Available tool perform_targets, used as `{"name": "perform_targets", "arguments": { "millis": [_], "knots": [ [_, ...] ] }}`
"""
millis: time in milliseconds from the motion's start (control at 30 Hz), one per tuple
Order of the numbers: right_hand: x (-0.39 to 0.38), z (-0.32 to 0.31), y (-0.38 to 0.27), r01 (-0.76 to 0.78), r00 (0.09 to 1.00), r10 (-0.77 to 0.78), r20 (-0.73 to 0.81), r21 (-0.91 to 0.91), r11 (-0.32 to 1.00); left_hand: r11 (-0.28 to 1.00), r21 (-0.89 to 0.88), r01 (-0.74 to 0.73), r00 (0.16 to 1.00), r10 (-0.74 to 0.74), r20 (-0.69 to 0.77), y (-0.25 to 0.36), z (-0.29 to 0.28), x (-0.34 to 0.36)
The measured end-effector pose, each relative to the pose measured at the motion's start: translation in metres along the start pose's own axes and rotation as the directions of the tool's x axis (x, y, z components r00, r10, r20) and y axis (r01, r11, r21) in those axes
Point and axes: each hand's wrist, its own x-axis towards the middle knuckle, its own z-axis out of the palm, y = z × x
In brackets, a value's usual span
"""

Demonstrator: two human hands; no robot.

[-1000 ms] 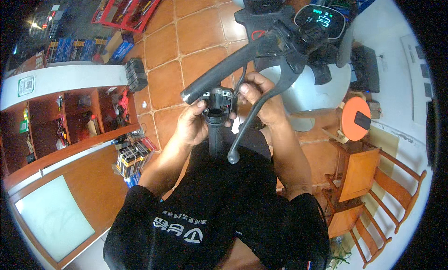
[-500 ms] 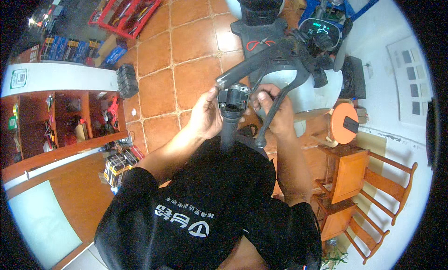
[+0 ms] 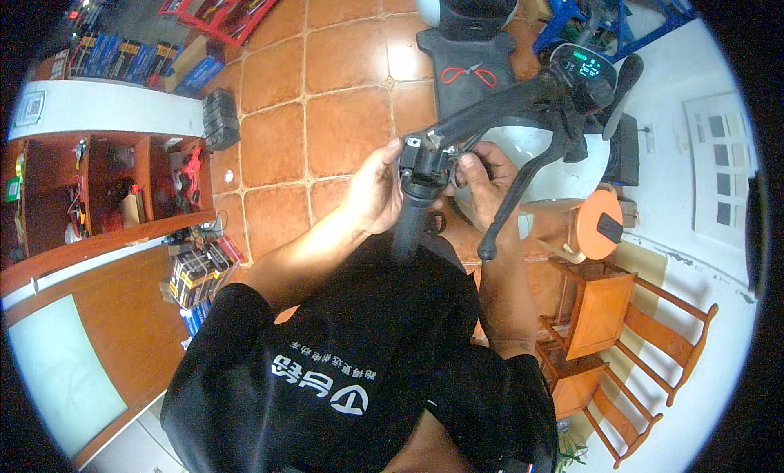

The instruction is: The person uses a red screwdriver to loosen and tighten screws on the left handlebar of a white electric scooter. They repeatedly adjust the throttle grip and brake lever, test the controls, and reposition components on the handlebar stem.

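My left hand (image 3: 377, 187) grips the left side of an opened black switch housing (image 3: 425, 169), its thumb against the edge and its other fingers partly behind. Below the housing a ribbed black handlebar grip (image 3: 411, 220) points back toward my body. On the right, my right hand (image 3: 490, 183) is closed with thumb and bent fingers beside the housing; what they pinch is hidden. The bare end of the scooter's black handlebar (image 3: 490, 109) meets the top of the housing. A black brake lever (image 3: 527, 175) passes in front of my right hand and wrist.
A lit display (image 3: 586, 69) sits at the handlebar's middle. Red-handled scissors (image 3: 468, 73) lie on the scooter's dark footboard (image 3: 449, 52). An orange round stool (image 3: 599, 225) and wooden chairs (image 3: 604, 310) stand right; an open shelf (image 3: 114, 183) and red crate (image 3: 233, 15) are left.
The view has shifted, and the handlebar sits farther right. The housing has turned slightly between my hands and lies closer against the bar's end. Both hands keep their places at it.
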Motion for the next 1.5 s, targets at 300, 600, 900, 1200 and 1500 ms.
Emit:
{"name": "perform_targets", "arguments": {
  "millis": [300,600,900,1200,1500],
  "knots": [
    [0.001,-0.001,0.006,-0.016,0.999,0.015,-0.029,-0.051,0.999,0.997,-0.054,0.047,0.999,-0.048,-0.015,0.002,-0.007,0.001],
    [0.004,-0.008,0.027,0.06,0.986,-0.099,-0.136,-0.266,0.962,0.998,0.043,0.035,0.999,-0.035,-0.004,0.02,-0.01,0.011],
    [-0.007,0.013,0.11,-0.139,0.99,0.123,-0.068,-0.361,0.922,0.989,0.082,0.124,0.991,-0.127,0.035,0.067,-0.05,0.049],
    [0.046,0.118,0.163,-0.107,0.902,-0.034,-0.43,-0.299,0.948,0.917,0.26,0.303,0.922,-0.351,0.165,0.112,-0.111,0.117],
    [0.088,0.163,0.198,0.012,0.617,-0.26,-0.743,-0.322,0.947,0.579,0.675,0.457,0.817,-0.573,-0.061,0.135,-0.102,0.159]
  ]
}}
